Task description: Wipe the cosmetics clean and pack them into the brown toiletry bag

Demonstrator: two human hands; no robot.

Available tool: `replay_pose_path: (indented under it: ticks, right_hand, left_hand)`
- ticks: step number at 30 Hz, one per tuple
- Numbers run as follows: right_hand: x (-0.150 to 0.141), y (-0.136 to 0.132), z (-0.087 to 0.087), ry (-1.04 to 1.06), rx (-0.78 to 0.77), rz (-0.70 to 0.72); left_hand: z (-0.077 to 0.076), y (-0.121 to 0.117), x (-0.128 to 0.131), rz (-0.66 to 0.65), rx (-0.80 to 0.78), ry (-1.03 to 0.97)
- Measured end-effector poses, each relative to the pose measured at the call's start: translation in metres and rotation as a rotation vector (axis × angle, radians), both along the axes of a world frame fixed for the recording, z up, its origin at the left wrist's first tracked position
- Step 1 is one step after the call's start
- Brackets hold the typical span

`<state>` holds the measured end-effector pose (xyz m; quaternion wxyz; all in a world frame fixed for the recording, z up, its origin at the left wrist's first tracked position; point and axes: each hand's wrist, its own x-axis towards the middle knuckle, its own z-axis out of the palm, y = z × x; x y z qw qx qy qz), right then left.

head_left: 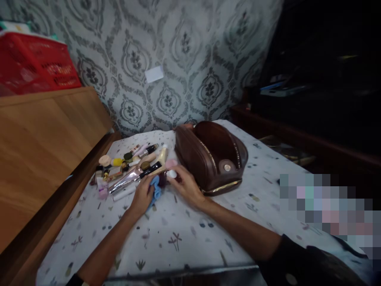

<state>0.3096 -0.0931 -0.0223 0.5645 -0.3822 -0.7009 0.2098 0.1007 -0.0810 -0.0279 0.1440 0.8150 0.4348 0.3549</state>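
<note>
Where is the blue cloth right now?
In the head view, slightly left of centre, the blue cloth is in the left hand, left of the open brown bag.

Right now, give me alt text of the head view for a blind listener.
A person's left hand holds a blue cloth and their right hand a white-capped item, beside assorted cosmetics. To the right, an open brown bag stands on a printed white cover.

Grey patterned wall [186, 59]; wooden furniture [50, 131]; dim light.
</note>
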Motion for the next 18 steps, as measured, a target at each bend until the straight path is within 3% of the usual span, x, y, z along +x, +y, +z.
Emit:
replay_pose_path:
  ticks: [4,6,12,15,18]
  right_hand:
    - [0.003,-0.012,0.018,-0.107,0.098,0.045]
    - [0.008,-0.017,0.033,-0.127,0.117,0.055]
    - [0.046,-0.032,0.093,-0.080,0.203,0.004]
    - [0.076,-0.034,0.125,-0.058,0.268,-0.075]
    - [0.108,-0.023,0.150,-0.065,0.299,-0.206]
  left_hand:
    - [0.008,0.010,-0.006,0.030,-0.074,-0.102]
    - [0.012,0.016,-0.007,0.050,-0.030,-0.059]
    - [0.028,0.025,-0.009,0.034,0.173,0.452]
    - [0.056,0.028,-0.001,0.008,0.201,0.461]
    - [0.100,0.032,0.024,-0.072,0.273,0.319]
